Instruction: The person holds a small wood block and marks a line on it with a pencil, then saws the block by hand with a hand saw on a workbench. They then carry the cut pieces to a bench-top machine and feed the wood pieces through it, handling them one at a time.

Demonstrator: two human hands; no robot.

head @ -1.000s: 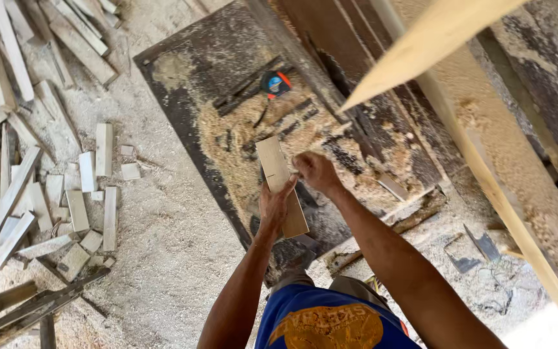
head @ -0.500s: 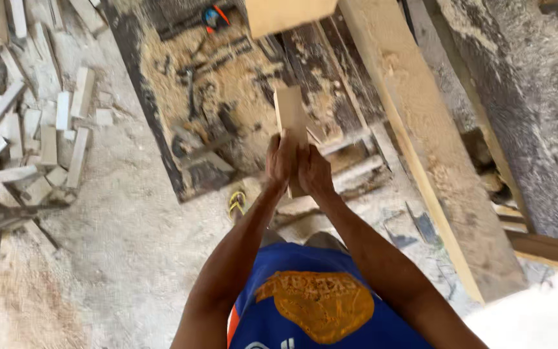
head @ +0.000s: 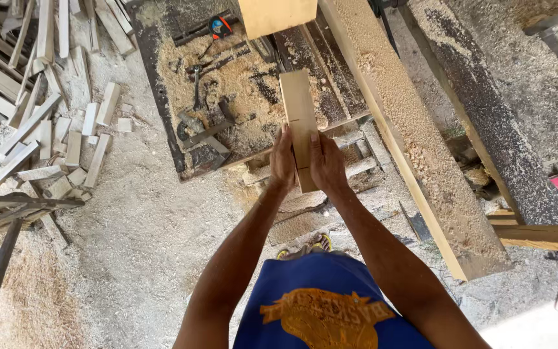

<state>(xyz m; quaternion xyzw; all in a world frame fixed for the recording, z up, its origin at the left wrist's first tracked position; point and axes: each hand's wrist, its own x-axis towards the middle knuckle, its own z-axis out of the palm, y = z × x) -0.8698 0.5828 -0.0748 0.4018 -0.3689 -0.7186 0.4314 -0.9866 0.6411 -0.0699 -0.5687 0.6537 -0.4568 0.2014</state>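
Wooden block (head: pixel 299 123) gripped between both hands, left (head: pixel 283 161) and right (head: pixel 328 165).

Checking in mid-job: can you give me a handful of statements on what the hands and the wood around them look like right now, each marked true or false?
1. Both hands, the left hand and the right hand, grip one pale rectangular wooden block. True.
2. The wooden block lies flat on the floor. False: it is held up in the air between the hands.
3. A pile of short pale wood offcuts lies on the sawdust-covered floor to the left. True.
4. The dark workbench top is swept clean. False: sawdust and metal tools lie on it.
5. The long pale timber beam at right carries sawdust on top. True.
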